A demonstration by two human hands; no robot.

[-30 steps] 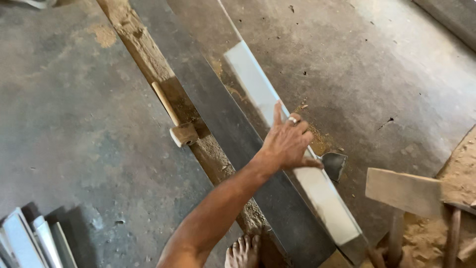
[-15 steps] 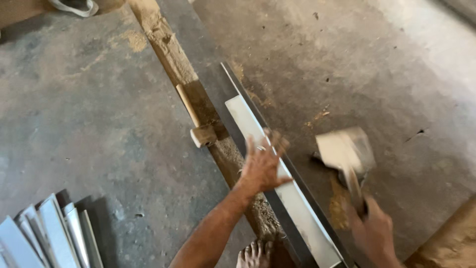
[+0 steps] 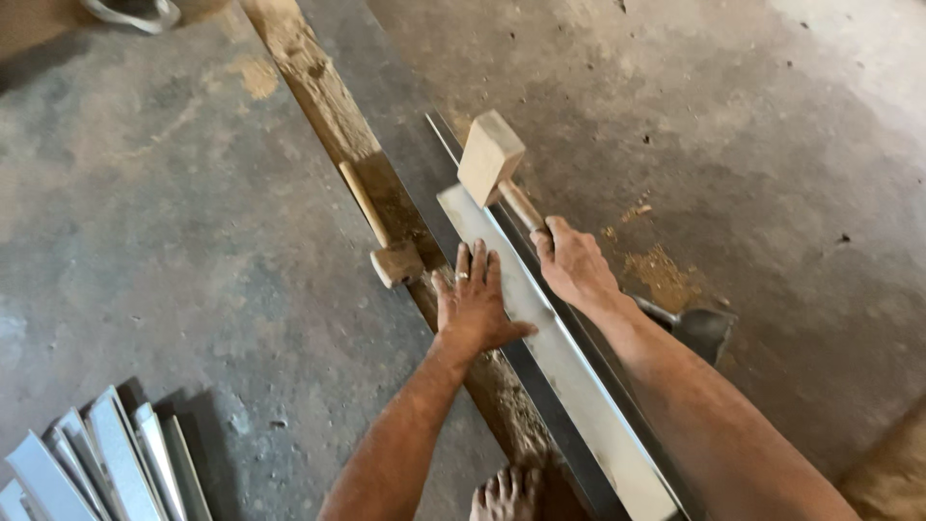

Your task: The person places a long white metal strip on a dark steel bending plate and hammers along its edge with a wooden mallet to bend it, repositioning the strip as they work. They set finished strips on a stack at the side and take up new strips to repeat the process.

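My left hand (image 3: 475,301) lies flat, fingers spread, on a long folded sheet-metal strip (image 3: 569,376) that rests on a dark steel bar (image 3: 405,125) beside a rough wooden beam (image 3: 318,87). A ring shows on one finger. My right hand (image 3: 574,262) grips the handle of a wooden mallet (image 3: 492,159), whose square head rests on the strip's far end, just ahead of both hands.
A second small wooden mallet (image 3: 381,236) lies on the beam left of my left hand. Several bent metal strips (image 3: 96,463) are stacked on the concrete floor at the lower left. My bare toes (image 3: 506,492) show at the bottom. Sawdust (image 3: 661,275) is scattered on the right.
My right hand came in from the right with the mallet and brought its head down on the strip. My left hand slid a little and flattened on the metal.
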